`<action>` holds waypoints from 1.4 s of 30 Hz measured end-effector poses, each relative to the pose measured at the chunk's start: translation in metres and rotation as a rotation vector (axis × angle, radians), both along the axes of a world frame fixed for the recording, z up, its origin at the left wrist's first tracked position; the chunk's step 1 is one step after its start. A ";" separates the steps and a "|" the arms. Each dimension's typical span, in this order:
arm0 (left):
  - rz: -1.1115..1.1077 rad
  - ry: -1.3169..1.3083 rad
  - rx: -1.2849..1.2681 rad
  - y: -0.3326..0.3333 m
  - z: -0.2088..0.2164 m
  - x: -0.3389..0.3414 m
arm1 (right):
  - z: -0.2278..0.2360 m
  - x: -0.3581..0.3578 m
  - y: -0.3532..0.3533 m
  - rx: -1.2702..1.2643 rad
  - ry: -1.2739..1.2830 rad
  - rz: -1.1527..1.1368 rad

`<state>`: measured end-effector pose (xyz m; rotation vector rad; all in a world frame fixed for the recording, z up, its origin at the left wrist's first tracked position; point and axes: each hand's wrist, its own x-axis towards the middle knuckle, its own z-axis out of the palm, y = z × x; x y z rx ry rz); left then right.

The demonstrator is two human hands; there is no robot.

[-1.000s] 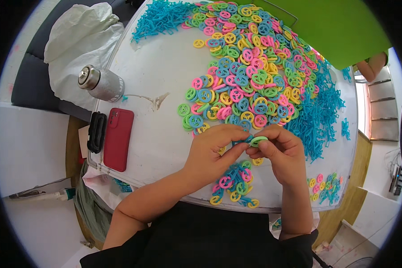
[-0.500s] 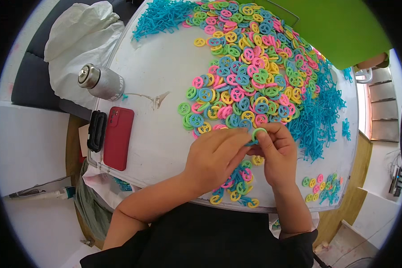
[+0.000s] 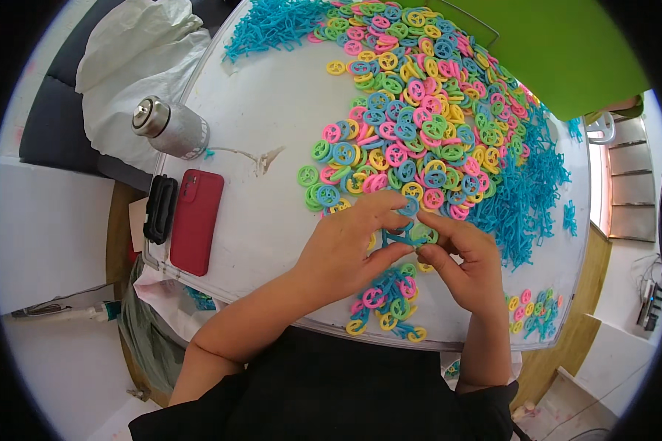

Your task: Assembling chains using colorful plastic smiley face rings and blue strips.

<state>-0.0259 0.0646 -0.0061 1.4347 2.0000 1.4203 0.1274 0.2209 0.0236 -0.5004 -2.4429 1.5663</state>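
At the centre of the clock, above the near edge of the white table [image 3: 257, 220], a green wheel [image 3: 425, 233] sits in the narrow pinch of the right hand [image 3: 465, 266]. The left hand [image 3: 346, 246] pinches a blue frame piece [image 3: 399, 239] against it, thumb and fingers nearly closed; fingers cover the joint, so I cannot tell whether the two are fitted together. At 6 o'clock lies a small cluster of blue pieces with coloured wheels [image 3: 391, 307]. A large heap of wheels [image 3: 419, 125] spreads from 12 o'clock, with a pile of blue pieces [image 3: 526, 202] between 2 and 3. At 9 o'clock rests a red phone [image 3: 197, 224]. Towards 10 stands a grey bottle [image 3: 184, 134], metal lid on, dark lettering low on its side. Between 8 and 9, a whitish bag [image 3: 159, 290] holds turquoise bits [image 3: 200, 298].
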 end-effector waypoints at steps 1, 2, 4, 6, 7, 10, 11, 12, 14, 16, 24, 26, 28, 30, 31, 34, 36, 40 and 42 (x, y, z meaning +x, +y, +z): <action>-0.015 -0.016 0.008 0.000 -0.001 0.000 | 0.001 -0.001 0.000 0.037 -0.017 0.010; -0.013 -0.017 0.006 0.000 -0.001 0.002 | -0.001 -0.002 0.000 0.035 -0.017 0.012; 0.028 -0.074 -0.025 0.002 0.002 0.006 | -0.003 -0.004 0.000 0.310 0.079 0.042; 0.037 -0.051 -0.054 0.002 0.004 0.006 | -0.002 -0.005 -0.004 0.292 0.073 0.021; 0.047 -0.027 -0.083 0.002 0.004 0.006 | -0.002 -0.005 -0.006 0.276 0.069 0.000; 0.031 0.180 0.025 0.002 0.001 0.008 | -0.004 -0.003 -0.006 -0.719 -0.035 -0.185; 0.031 0.180 0.024 0.002 0.001 0.009 | -0.006 -0.003 -0.007 -0.720 -0.036 -0.185; -0.004 0.030 0.015 0.003 0.002 0.009 | -0.010 -0.003 -0.008 -0.671 -0.007 -0.204; -0.040 -0.121 0.006 0.006 0.006 0.005 | -0.013 -0.003 -0.006 -0.621 0.022 -0.225; -0.206 0.086 0.183 0.007 0.014 -0.004 | -0.014 -0.001 0.004 -0.754 0.034 -0.236; 0.067 0.011 0.331 0.000 0.005 -0.017 | -0.016 -0.013 -0.005 -0.405 0.036 -0.263; 0.204 -0.266 0.268 0.000 0.005 -0.016 | -0.027 -0.017 -0.006 0.199 0.040 -0.252; 0.237 -0.488 0.340 0.001 0.002 -0.019 | -0.031 -0.024 -0.008 0.687 0.111 0.077; 0.229 -0.485 0.328 0.002 0.001 -0.016 | -0.031 -0.027 -0.020 0.722 0.029 0.067; 0.241 -0.504 0.308 0.003 0.003 -0.014 | -0.032 -0.029 -0.024 0.756 0.010 0.047; 0.249 -0.461 0.264 0.002 0.003 -0.015 | -0.028 -0.023 -0.021 0.793 -0.016 0.049; 0.246 -0.400 0.240 0.001 0.000 -0.015 | -0.029 -0.021 -0.020 0.795 -0.024 0.071; 0.223 -0.330 0.196 0.005 0.003 -0.012 | -0.034 -0.021 -0.023 0.794 -0.018 0.024; 0.200 -0.300 0.149 0.005 0.003 -0.011 | -0.034 -0.020 -0.022 0.840 -0.042 0.029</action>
